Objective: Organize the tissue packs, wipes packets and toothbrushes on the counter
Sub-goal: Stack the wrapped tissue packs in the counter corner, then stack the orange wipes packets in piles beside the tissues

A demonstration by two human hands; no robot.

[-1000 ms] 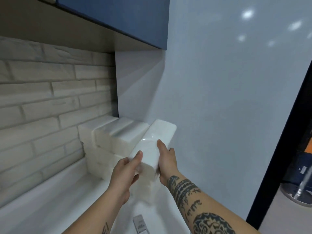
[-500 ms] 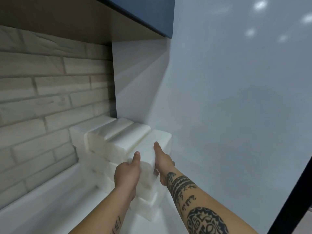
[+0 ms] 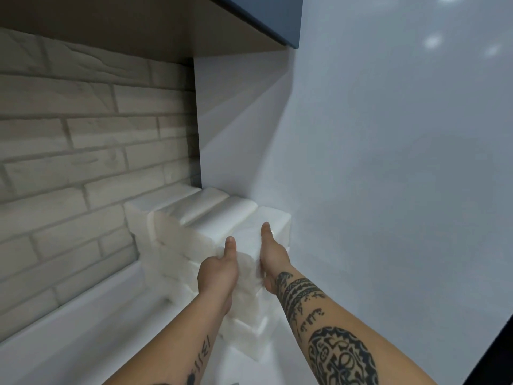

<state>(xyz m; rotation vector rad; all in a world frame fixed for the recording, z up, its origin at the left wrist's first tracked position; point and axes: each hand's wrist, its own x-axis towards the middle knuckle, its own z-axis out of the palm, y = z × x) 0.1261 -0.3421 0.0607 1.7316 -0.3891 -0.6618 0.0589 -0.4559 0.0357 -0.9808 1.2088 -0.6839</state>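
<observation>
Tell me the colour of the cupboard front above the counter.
Dark blue cupboard front, seen in the head view, the only view.

Stack of white plastic-wrapped tissue packs (image 3: pixel 200 218): centre of frame, on the pale smooth bench (image 3: pixel 83 329), in the corner where the pale brick-pattern wall (image 3: pixel 83 162) at left meets the plain grey side panel (image 3: pixel 388 190) at right. Top row: packs side by side; rightmost top pack (image 3: pixel 273 218) touches the panel. Left hand (image 3: pixel 218 273) and right hand (image 3: pixel 273 257): lower centre, flanking that pack's near end. Dark overhead cabinet (image 3: pixel 263 20): top of frame, above the stack.
</observation>
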